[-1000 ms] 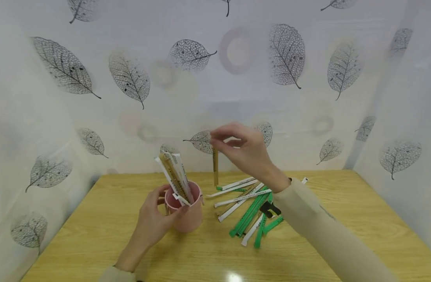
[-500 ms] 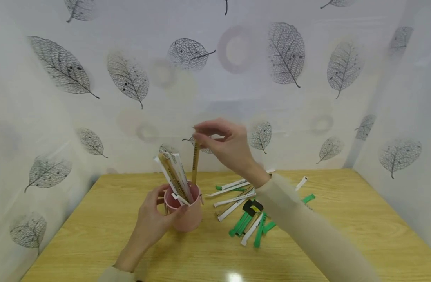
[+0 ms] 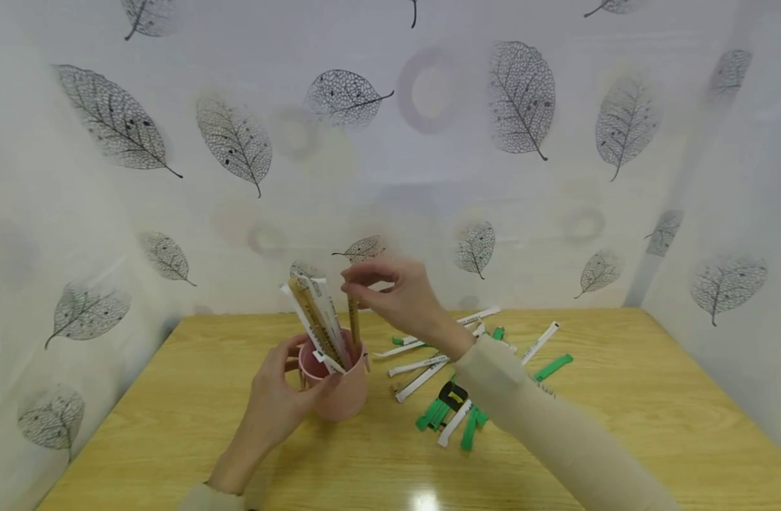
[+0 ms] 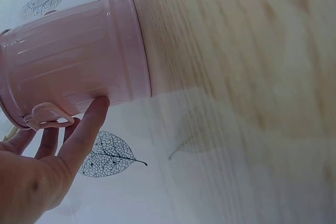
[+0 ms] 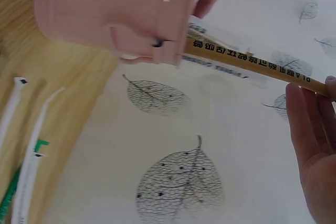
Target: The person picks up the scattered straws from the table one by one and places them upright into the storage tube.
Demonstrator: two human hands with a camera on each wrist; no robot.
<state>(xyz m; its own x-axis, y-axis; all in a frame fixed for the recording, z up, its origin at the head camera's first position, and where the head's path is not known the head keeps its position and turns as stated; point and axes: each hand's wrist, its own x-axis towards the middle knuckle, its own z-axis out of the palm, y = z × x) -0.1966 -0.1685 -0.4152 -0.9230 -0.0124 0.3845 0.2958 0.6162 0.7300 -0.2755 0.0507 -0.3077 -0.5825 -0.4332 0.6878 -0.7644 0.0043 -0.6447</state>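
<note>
A small pink metal bucket point(image 3: 339, 399) with side handles stands on the table. My left hand point(image 3: 280, 397) holds it around its left side, thumb near the front rim. In the left wrist view, fingertips touch the ribbed pink wall beside a loop handle point(image 4: 50, 116). Several white- and brown-wrapped straws point(image 3: 320, 319) lean to the left inside the bucket. My right hand point(image 3: 400, 294) pinches the top end of a brown-wrapped straw point(image 5: 252, 62) between thumb and fingers. The straw's lower end is inside the bucket at the right, hidden by the wall.
Right of the bucket lies a loose pile of white-wrapped straws point(image 3: 422, 380) and green-wrapped straws point(image 3: 553, 367), partly covered by my right forearm. A black item with a yellow mark point(image 3: 453, 394) shows at the right sleeve. A leaf-print sheet point(image 3: 390, 177) stands behind the table point(image 3: 192, 426).
My right hand has carried the brown straw left from above the pile to over the bucket, then lowered it in. The left hand and bucket have stayed in place.
</note>
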